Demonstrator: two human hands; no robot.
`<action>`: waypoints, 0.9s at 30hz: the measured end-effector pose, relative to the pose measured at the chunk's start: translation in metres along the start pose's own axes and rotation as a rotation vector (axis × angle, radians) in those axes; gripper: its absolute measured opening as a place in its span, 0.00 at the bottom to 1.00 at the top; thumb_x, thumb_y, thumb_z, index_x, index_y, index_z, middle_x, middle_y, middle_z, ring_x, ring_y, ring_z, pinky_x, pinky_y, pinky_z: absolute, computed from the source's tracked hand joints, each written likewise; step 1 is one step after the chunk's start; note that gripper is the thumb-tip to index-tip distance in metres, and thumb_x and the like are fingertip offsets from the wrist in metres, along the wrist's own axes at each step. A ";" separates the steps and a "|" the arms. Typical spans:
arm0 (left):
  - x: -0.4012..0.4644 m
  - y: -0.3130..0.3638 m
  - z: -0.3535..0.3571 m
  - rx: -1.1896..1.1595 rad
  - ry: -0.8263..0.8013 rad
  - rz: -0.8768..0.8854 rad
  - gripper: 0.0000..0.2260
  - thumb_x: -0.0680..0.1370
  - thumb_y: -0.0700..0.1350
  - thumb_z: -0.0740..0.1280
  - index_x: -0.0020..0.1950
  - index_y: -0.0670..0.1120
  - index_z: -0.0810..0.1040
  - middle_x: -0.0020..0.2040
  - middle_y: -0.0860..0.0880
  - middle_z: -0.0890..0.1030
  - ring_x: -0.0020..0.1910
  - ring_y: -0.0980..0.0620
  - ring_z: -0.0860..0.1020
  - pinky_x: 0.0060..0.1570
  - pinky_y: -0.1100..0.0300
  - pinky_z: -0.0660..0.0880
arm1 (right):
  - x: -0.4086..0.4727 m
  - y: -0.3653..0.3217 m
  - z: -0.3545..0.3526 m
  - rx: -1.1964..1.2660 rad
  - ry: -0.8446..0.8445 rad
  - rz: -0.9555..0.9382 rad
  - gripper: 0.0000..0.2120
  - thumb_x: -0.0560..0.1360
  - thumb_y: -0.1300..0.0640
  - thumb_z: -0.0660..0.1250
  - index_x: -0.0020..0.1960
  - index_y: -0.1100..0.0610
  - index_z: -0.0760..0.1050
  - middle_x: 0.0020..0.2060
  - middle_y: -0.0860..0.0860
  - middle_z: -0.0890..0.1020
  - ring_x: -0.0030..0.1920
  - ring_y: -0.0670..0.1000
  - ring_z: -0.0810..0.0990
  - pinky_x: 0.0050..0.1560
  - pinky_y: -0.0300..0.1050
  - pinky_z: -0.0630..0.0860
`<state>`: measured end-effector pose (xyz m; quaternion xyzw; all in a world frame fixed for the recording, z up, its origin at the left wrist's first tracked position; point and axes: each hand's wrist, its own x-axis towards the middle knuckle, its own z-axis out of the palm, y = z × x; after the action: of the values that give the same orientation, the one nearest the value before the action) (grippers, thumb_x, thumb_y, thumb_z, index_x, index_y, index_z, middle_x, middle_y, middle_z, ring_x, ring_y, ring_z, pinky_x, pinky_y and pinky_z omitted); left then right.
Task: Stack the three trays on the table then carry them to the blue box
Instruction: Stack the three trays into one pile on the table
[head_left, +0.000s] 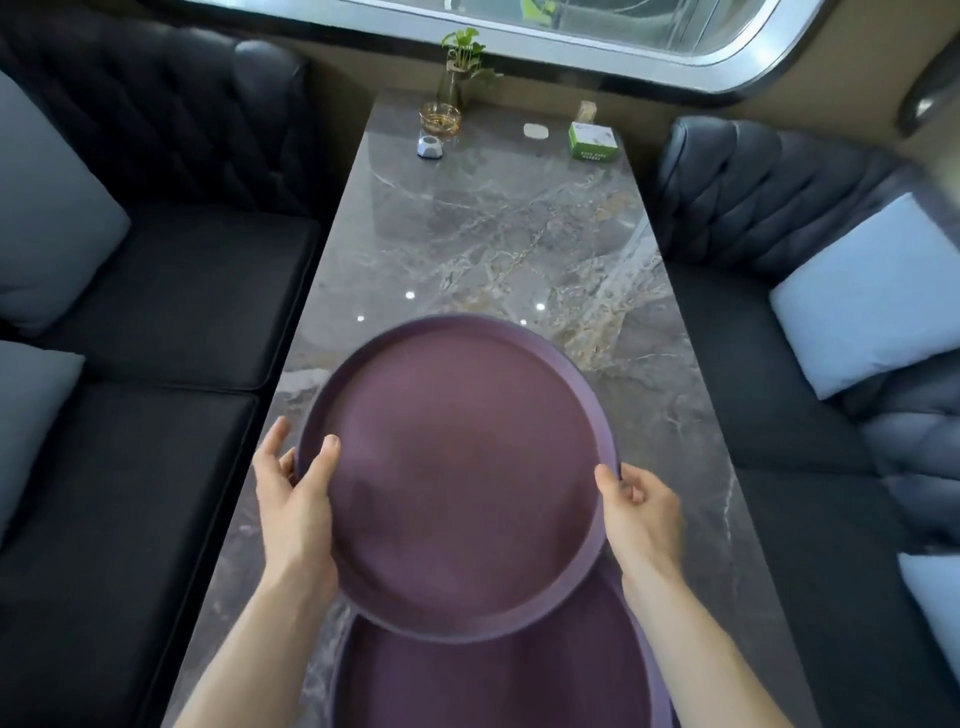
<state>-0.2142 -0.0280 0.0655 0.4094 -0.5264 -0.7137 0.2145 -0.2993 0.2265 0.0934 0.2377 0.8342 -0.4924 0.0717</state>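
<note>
I hold a round purple tray above the grey marble table. My left hand grips its left rim, thumb on the inside. My right hand grips its right rim. A second rim edge shows behind the held tray at its upper right, so it may be two trays together; I cannot tell for sure. Another purple tray lies on the table at the near edge, partly hidden under the held one. No blue box is in view.
At the table's far end stand a plant in a glass vase, an amber glass dish, a small white object, and a green tissue box. Dark sofas with light cushions flank both sides.
</note>
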 end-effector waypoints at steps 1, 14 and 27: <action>-0.010 -0.005 -0.003 0.013 -0.017 -0.012 0.27 0.77 0.51 0.70 0.73 0.62 0.66 0.69 0.51 0.69 0.67 0.53 0.72 0.70 0.54 0.66 | -0.007 0.011 -0.008 -0.048 0.033 -0.002 0.11 0.76 0.52 0.68 0.53 0.58 0.79 0.43 0.53 0.82 0.45 0.54 0.79 0.48 0.46 0.70; -0.103 -0.069 -0.055 0.193 -0.139 -0.058 0.28 0.75 0.51 0.73 0.72 0.59 0.67 0.70 0.50 0.70 0.69 0.51 0.71 0.70 0.49 0.67 | -0.095 0.140 -0.073 -0.346 0.191 0.058 0.10 0.76 0.52 0.68 0.54 0.55 0.82 0.46 0.54 0.85 0.44 0.55 0.75 0.46 0.45 0.69; -0.139 -0.109 -0.083 0.818 -0.164 -0.009 0.37 0.70 0.50 0.77 0.76 0.52 0.63 0.73 0.41 0.68 0.71 0.36 0.65 0.69 0.37 0.60 | -0.116 0.203 -0.081 -0.482 0.197 0.046 0.13 0.69 0.63 0.75 0.53 0.54 0.84 0.41 0.50 0.78 0.44 0.53 0.75 0.48 0.45 0.71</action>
<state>-0.0537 0.0651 0.0047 0.4049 -0.7800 -0.4771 -0.0115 -0.0941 0.3397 0.0156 0.2795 0.9247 -0.2524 0.0560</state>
